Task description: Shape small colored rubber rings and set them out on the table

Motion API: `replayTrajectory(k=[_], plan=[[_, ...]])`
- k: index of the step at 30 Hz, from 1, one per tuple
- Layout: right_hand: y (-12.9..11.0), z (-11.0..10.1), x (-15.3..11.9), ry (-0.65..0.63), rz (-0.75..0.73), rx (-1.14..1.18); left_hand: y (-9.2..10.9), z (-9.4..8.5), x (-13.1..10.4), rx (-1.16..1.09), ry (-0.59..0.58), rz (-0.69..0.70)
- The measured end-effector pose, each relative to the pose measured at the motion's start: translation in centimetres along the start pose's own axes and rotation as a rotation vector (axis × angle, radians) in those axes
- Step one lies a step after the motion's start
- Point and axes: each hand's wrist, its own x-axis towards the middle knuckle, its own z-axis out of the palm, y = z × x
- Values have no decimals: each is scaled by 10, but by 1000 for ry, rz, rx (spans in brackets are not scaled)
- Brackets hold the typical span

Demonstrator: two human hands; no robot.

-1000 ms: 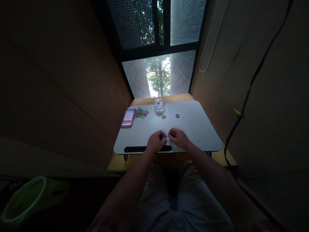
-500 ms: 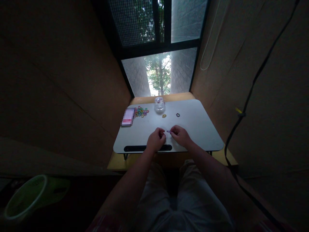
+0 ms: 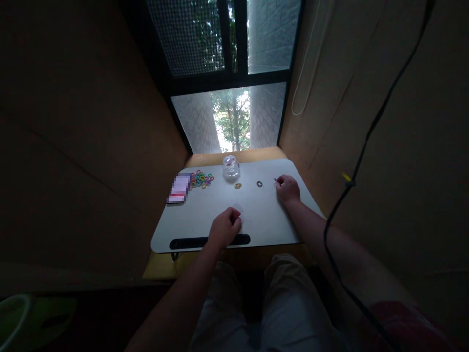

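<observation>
Pinching a small purplish piece [image 3: 276, 181] at the fingertips of the right hand [image 3: 288, 189], to the right of a dark ring [image 3: 260, 184]; cannot confirm contact with the table [image 3: 198, 215]. Showing the left hand [image 3: 225, 227] near the black slot [image 3: 188, 243] at the front edge, with fingers loosely curled; cannot tell whether grasping anything. Found set apart: yellow rings [image 3: 238, 186] just in front of the clear jar [image 3: 231, 169], and the dark ring farther right. Found unseparated: mixed coloured rings [image 3: 201, 179], heaped at far left beside a pixelated flat object [image 3: 179, 188]. Judged early-stage, with most rings in the heap and the purplish piece not yet released.
</observation>
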Motion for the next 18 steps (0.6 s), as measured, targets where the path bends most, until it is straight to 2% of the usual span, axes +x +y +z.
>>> replayTrajectory(k=[4, 12, 15, 18], plan=[[6, 1, 10, -13, -29, -66, 0, 0, 2, -5, -15, -7], [4, 0, 6, 14, -84, -57, 1, 0, 1, 18, -4, -7], [-7, -8, -8, 33, -124, 34, 0, 1, 0, 23, -1, 6], [-33, -32, -47, -40, -220, 246, -1, 1, 0, 17, -8, 12]])
